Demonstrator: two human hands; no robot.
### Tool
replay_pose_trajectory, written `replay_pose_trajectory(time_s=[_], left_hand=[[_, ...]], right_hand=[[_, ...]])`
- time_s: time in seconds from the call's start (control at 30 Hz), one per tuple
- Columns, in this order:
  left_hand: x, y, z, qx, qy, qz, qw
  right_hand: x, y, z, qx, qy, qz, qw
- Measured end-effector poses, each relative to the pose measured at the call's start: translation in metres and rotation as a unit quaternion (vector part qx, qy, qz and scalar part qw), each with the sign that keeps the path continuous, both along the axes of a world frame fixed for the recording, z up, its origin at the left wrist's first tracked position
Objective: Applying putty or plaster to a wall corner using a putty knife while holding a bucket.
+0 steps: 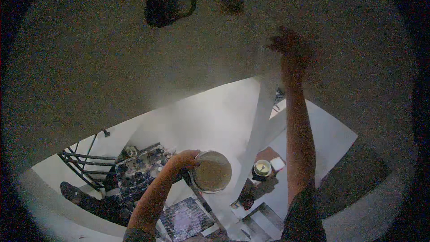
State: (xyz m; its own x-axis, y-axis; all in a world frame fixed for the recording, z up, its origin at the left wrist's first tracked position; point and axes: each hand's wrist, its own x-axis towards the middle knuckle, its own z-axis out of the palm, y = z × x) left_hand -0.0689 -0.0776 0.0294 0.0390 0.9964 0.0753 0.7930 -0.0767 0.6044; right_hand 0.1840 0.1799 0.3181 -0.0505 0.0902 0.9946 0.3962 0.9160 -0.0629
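My left hand (186,159) grips the rim of a round tub (212,171), held at waist height. The tub has a pale rim and looks beige inside; whether that is liquid or the bottom cannot be made out. My right arm reaches far up, and my right hand (293,51) is close to the dark, shaded ceiling (215,58). Its fingers are bent and drawn toward each other. Shadow and grain hide what they hold, if anything.
A dark fixture (162,11) with a curved cable hangs from the ceiling, beside a dark square patch (231,2). Below are a paint-spattered platform (141,170), a splattered board (187,218), a black railing (87,161) and a small pale cup (262,168).
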Motion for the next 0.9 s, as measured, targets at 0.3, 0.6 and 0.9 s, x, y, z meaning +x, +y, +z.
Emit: replay_pose_trajectory(time_s=[0.3, 0.6, 0.9], left_hand=[[0.013, -0.024, 0.024, -0.003, -0.123, 0.016, 0.992], [0.004, 0.015, 0.005, -0.046, -0.025, -0.023, 0.998], [-0.013, 0.01, -0.007, -0.165, -0.052, 0.005, 0.985]], right_hand=[[-0.004, -0.067, -0.007, -0.165, -0.063, 0.209, 0.962], [0.0, -0.034, -0.015, -0.15, 0.271, 0.505, 0.806], [-0.021, -0.102, -0.024, -0.083, 0.052, 0.309, 0.946]])
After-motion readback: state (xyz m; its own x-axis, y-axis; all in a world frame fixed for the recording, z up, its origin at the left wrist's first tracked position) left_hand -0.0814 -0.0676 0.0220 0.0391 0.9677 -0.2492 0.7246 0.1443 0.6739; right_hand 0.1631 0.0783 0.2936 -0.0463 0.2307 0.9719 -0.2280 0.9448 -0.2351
